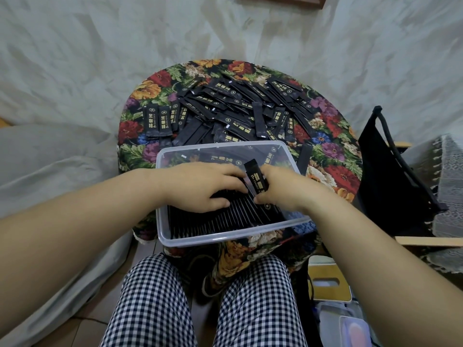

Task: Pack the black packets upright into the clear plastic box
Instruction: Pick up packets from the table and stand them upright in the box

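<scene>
A clear plastic box [225,240] sits at the near edge of a round floral-covered stool [333,169]. A row of black packets [215,220] stands upright on edge inside it, filling its near left part. My left hand [200,186] lies flat on top of that row, fingers spread and pressing on the packets. My right hand [280,189] pinches one black packet [256,177] with gold print, held upright at the right end of the row. A loose pile of black packets [240,108] covers the stool behind the box.
A black bag [390,171] leans at the right of the stool. Pale cloth covers the wall and a cushion at left. My checkered trouser legs [200,304] are below the box. Small containers [333,296] sit on the floor at lower right.
</scene>
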